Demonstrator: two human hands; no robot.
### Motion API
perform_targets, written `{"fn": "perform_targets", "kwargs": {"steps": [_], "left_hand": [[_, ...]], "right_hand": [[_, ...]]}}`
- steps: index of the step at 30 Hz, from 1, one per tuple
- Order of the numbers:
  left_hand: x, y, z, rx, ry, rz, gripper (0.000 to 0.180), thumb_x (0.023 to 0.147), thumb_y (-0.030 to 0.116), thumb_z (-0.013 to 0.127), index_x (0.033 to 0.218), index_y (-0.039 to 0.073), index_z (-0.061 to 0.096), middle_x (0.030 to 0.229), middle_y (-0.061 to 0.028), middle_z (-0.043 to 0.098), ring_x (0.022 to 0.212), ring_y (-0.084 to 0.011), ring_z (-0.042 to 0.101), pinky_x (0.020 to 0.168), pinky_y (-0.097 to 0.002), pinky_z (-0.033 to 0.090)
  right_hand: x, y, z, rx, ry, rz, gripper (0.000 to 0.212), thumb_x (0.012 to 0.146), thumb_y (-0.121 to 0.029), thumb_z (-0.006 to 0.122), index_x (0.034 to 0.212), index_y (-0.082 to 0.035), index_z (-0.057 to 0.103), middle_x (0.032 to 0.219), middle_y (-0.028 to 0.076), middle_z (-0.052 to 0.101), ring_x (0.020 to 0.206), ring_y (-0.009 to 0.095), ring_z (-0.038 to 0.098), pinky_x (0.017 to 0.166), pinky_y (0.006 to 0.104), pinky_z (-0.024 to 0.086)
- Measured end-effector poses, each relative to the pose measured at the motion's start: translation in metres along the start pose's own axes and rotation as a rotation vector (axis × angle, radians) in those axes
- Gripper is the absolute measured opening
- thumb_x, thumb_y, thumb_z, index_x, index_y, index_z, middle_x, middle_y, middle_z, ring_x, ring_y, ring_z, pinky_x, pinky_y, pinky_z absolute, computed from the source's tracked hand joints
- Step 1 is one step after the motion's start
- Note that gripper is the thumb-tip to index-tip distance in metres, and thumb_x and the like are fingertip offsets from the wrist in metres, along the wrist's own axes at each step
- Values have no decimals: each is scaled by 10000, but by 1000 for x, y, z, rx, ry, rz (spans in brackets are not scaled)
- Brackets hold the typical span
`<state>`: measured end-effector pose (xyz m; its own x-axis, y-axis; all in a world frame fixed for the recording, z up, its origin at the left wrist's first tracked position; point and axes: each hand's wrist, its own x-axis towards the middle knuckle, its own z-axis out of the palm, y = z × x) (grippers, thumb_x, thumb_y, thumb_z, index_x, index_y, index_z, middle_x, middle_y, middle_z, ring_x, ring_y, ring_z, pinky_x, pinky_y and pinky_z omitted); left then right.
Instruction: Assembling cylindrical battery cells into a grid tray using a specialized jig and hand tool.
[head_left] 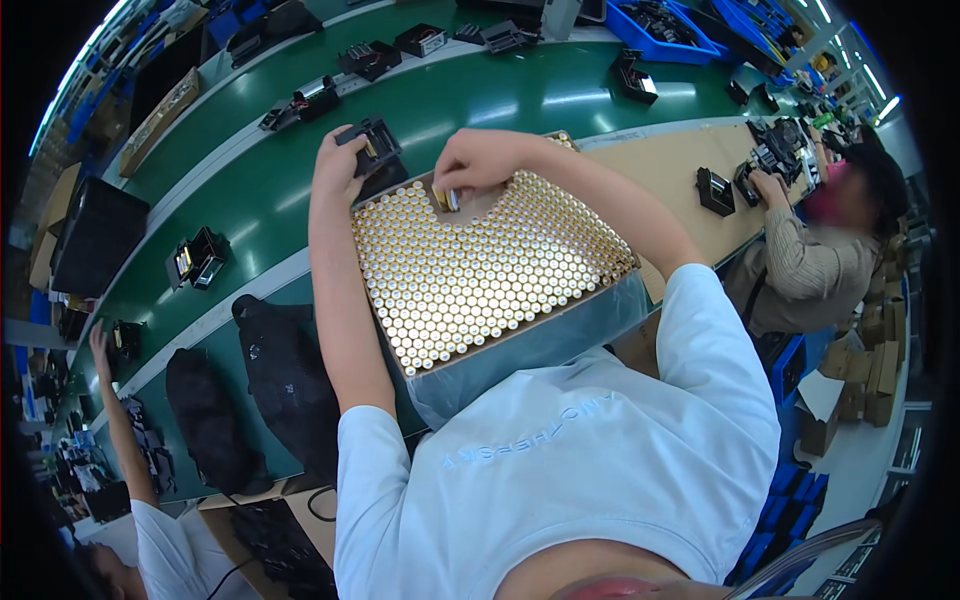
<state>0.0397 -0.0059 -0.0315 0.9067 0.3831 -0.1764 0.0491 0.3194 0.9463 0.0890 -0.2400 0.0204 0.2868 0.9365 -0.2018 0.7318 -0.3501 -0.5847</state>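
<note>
A carton packed with rows of upright cylindrical batteries stands right in front of me, lined with clear plastic film. My right hand reaches in over its far side, where a gap in the rows shows cardboard. Its fingers are closed on batteries with gold and silver sides; how many cannot be told. Beyond the carton's far left corner, my left hand grips a black plastic battery case with its inside facing up. Something gold, apparently a battery, shows inside it. Part of this case is covered by my fingers.
A green conveyor belt runs behind the carton, carrying black cases. Dark cloth bundles lie at left. To the right, a co-worker handles black parts at a brown tabletop. Another person's arm extends at far left.
</note>
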Motion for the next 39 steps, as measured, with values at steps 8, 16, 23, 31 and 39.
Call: {"fn": "perform_targets", "kwargs": {"steps": [8,16,23,31,39], "left_hand": [[2,-3,-1,-128,-84,-16,432,880,-6,558,1281,-2,398,1129,-228,512,944,-303,597,744,-424,564],[-1,4,0,-194,-85,-49,606,813,-41,623,1338,23,327,1190,-258,457,949,-328,592,744,-434,564],[-11,-1,8,-110,-184,7,740,736,-108,657,1368,83,324,1227,-254,440,976,-339,562,755,-433,544],[-9,-3,4,-11,-136,59,757,714,-125,652,1363,130,358,1234,-238,451,985,-335,551,733,-422,530],[3,-7,1,249,-16,119,693,708,-90,654,1319,72,373,1155,-255,502,939,-362,601,780,-415,538]], "right_hand": [[36,-12,-10,4,571,-113,159,869,-118,619,949,-45,736,696,55,677,517,152,523,510,270,424],[51,-9,-7,-102,590,-119,175,850,-117,650,994,-52,726,669,82,666,497,162,512,505,278,429],[66,-9,-38,-161,655,-70,250,853,-192,655,1067,-73,703,717,109,674,544,177,567,530,298,456],[91,1,-23,50,501,251,315,868,-232,621,1125,-57,671,920,134,694,665,193,636,599,313,537],[116,23,19,489,650,266,378,849,-249,609,1164,-45,656,955,133,688,674,229,665,664,355,575]]}}
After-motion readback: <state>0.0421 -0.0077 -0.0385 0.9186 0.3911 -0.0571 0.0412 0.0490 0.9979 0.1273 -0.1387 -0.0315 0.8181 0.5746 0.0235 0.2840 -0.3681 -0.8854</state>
